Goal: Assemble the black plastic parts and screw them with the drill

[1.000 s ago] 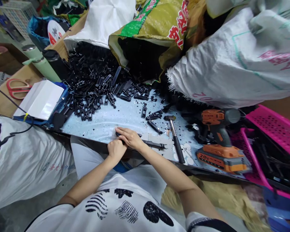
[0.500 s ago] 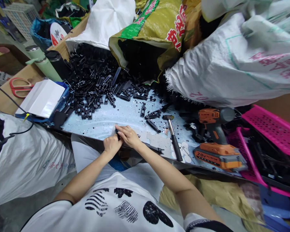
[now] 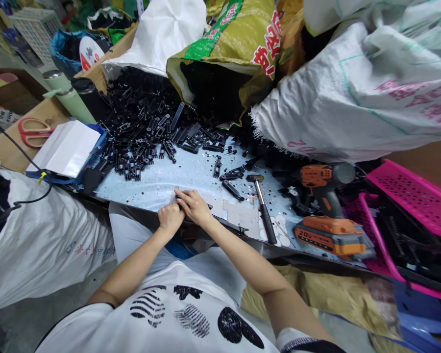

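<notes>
At the table's front edge, my left hand (image 3: 170,218) is closed in a loose fist around a small black part (image 3: 178,197). My right hand (image 3: 195,207) lies against it, with fingers and thumb pressed on the same part, most of which the hands hide. A longer black piece (image 3: 231,224) lies along the edge beside my right wrist, on grey cardboard (image 3: 246,215). Farther right rests a hammer (image 3: 262,208) with a black handle. Several black jointed parts (image 3: 233,190) lie loose just beyond my right hand.
A large heap of black parts (image 3: 139,127) covers the back left, below a yellow-green sack (image 3: 242,39). An orange cordless drill (image 3: 330,211) and a pink basket (image 3: 415,201) stand right. At left are red scissors (image 3: 35,131), a white box (image 3: 68,147) and a green bottle (image 3: 71,100).
The view has shifted very slightly. Both hands stay together at the table edge on the black part, with hardly any movement.
</notes>
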The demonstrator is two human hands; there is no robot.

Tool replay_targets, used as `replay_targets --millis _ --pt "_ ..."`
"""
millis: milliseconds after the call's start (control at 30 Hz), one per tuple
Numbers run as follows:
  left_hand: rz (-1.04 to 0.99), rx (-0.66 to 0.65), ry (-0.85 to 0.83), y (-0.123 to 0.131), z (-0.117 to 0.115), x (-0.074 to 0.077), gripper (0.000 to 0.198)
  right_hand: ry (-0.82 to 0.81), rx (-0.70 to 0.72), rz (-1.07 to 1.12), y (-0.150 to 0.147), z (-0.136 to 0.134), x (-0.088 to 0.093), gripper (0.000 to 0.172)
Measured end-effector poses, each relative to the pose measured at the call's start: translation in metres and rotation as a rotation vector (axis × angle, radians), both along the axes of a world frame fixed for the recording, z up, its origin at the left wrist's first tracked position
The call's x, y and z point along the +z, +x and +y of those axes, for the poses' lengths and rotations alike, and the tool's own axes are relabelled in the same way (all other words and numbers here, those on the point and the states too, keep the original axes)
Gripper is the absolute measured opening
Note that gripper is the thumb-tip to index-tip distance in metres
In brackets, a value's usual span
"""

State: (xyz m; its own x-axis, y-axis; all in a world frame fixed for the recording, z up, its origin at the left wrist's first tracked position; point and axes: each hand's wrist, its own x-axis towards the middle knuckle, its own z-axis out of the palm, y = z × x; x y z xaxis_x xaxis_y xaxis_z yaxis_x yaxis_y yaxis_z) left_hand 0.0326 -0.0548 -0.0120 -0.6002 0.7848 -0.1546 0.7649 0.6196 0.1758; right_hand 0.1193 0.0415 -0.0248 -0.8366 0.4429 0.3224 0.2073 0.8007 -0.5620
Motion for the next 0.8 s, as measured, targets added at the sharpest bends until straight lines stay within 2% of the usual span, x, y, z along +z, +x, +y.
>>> replay_targets --millis 67,133,333,433,500,567,600,667,733,800 --pt "0.012 -0.047 0.007 -0.005 -0.003 0.000 0.041 0.003 0.030 0.006 0.002 0.000 0.000 0.042" --pt "0.021 -0.073 0.003 -0.008 -0.006 0.000 0.041 0.009 0.003 -0.022 0.003 -0.001 -0.001 0.043" --pt "0.037 -0.051 0.005 -0.001 -0.001 0.000 0.037 0.101 -0.073 -0.156 -0.007 -0.007 -0.003 0.046" --pt "0.043 -0.068 -0.010 0.000 -0.004 0.002 0.035 0.113 -0.078 -0.173 -0.004 -0.009 0.004 0.046" --pt "0.050 -0.125 0.015 -0.009 -0.011 0.004 0.034 0.137 -0.025 -0.135 0.014 -0.009 0.013 0.046" --pt "0.077 -0.271 0.138 -0.026 -0.016 0.005 0.035 0.172 -0.014 -0.086 0.044 -0.006 0.019 0.051" --pt "0.089 -0.386 0.224 -0.035 -0.017 0.006 0.036 0.193 -0.053 -0.078 0.062 -0.004 0.020 0.055" --pt "0.069 -0.701 0.362 -0.051 -0.009 0.005 0.036 0.237 -0.204 -0.138 0.096 0.000 0.019 0.066" --pt "0.001 -1.035 0.375 -0.059 0.010 0.004 0.037 0.289 -0.325 -0.277 0.120 0.001 0.014 0.068" --pt "-0.039 -1.238 0.298 -0.057 0.032 0.003 0.042 0.351 -0.381 -0.415 0.131 0.002 0.007 0.060"
